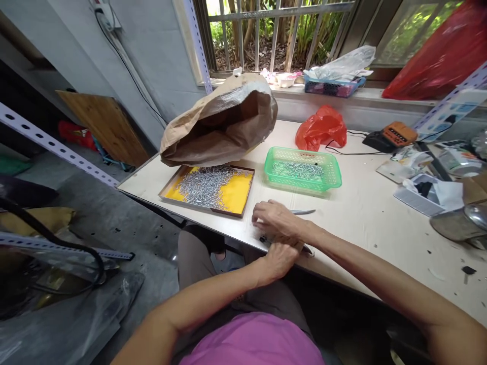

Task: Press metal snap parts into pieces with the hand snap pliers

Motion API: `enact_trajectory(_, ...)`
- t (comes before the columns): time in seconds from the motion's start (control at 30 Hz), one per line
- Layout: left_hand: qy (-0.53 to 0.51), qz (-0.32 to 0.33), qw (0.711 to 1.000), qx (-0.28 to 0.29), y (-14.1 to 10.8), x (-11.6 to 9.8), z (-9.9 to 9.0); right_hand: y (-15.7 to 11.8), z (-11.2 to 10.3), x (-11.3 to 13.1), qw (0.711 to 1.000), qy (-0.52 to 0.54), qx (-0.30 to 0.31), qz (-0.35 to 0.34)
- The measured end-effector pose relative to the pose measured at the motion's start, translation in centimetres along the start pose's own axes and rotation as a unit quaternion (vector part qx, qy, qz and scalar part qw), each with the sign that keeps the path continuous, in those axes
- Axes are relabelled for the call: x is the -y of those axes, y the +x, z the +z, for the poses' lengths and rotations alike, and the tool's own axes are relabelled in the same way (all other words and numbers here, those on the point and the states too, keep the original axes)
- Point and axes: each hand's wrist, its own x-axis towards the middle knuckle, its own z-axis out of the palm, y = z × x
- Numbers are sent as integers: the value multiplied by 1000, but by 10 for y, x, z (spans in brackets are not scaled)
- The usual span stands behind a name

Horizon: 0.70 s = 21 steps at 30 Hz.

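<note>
A pale table (361, 203) is seen in front of the person. A big brown paper sack (228, 144) is laid on its side near the table's far left part, and its wide mouth is turned toward the person. The back edge of a flat tray (238, 190) is partly covered by the sack. The tray is set close to the table's near edge, on the left, and yellow can be seen on its bottom. A green basket (297, 183) is placed to the right of the tray, farther from the near edge. A crumpled red bag (321, 129) is left behind the basket, by the table's far edge.

The right hand (276, 218) is held over the table at the near edge, just past the tray's near right corner. The left hand (280, 259) is kept right beside it, at the edge itself. The fingers of both hands are bent, but it cannot be told what is gripped, if anything. A thin grey blade-like piece (303, 211) is seen sticking out beyond the right hand. Small silver screws (201, 187) are heaped in the tray, mostly on its left side, and more screws are spread in the green basket.
</note>
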Motion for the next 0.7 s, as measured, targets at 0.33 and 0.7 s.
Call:
enact_trajectory(0.33,150,-295,941,-67,9,178,-104,-55,-80,-114,900,-42,-276,335)
enact_trajectory(0.7,82,-275,958,19,4,223,-120,-119,15,1,945,158,46,283)
